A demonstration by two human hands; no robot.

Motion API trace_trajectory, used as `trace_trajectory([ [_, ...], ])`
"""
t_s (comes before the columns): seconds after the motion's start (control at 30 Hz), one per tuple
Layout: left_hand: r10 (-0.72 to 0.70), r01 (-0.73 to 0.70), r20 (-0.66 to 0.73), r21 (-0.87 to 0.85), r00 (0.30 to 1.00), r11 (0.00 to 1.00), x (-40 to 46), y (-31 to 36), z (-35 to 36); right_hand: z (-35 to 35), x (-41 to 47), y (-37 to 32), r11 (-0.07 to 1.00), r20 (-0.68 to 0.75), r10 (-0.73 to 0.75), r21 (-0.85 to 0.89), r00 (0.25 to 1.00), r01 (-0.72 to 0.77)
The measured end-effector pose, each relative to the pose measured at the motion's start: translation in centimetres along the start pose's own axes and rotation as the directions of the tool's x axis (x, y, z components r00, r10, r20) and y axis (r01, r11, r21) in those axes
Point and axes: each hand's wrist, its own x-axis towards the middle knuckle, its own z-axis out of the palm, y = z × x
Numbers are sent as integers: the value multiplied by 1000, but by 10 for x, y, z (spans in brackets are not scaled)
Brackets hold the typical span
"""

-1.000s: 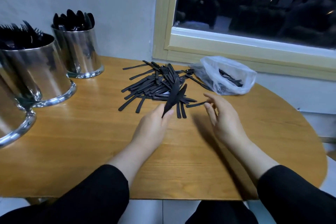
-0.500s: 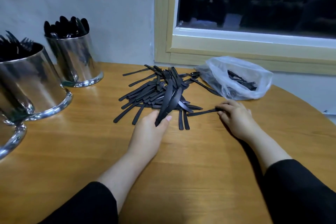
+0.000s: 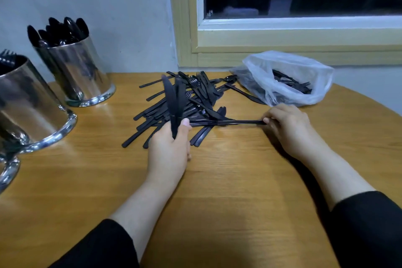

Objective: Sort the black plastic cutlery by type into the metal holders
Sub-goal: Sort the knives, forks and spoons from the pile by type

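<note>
Cutlery of black plastic is lying in a loose pile (image 3: 187,102) at the middle of the round wooden table (image 3: 239,191) in the head view, with knives, forks and at least one spoon crossing one another. Standing at the far left against the grey wall, a shiny cylindrical metal holder (image 3: 80,72) is carrying black spoons bowl-up. Nearer and further left, a second, larger shiny metal holder (image 3: 30,104) is showing fork tines at its rim. A third metal holder (image 3: 8,172) is peeking in at the left edge, its contents out of sight. Beside the pile, under the yellow-framed window (image 3: 282,39), a crumpled clear plastic bag (image 3: 287,78) is holding more black cutlery, a fork among it.

The left hand (image 3: 169,150) is gripping a bunch of black knives (image 3: 174,100), blades pointing up and away over the pile. The right hand (image 3: 287,126) is pinching the end of a single black knife (image 3: 228,122) lying flat on the table, its other end reaching toward the left thumb. Black sleeves are covering both forearms.
</note>
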Motion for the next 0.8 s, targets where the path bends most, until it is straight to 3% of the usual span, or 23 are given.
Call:
trace_trajectory([
  [0.2, 172, -165, -83, 81, 982, 983, 8, 16, -14, -26, -6, -22, 984, -34, -95, 148, 995, 99],
  [0.33, 183, -208, 120, 248, 976, 946, 17, 23, -20, -14, 3, -63, 942, -98, -265, 185, 959, 279],
  [0.47, 127, -248, 311, 389, 942, 887, 28, 16, -25, 20, 22, -98, 930, -148, -299, 174, 943, 322],
  [0.53, 119, -237, 305, 385, 945, 892, 36, 9, -30, 29, 32, -107, 930, -213, -213, 255, 954, 265],
  [0.63, 123, -184, 226, 273, 966, 944, 47, -5, -35, 30, 48, -106, 928, -266, 96, 374, 959, 11],
  [0.7, 126, -142, 129, 118, 984, 983, 52, -12, -35, 34, 51, -97, 941, -107, 185, 306, 977, -145],
  [0.8, 92, -93, -9, -26, 996, 995, 60, -20, -36, 42, 46, -88, 965, 103, 197, 154, 975, -212],
])
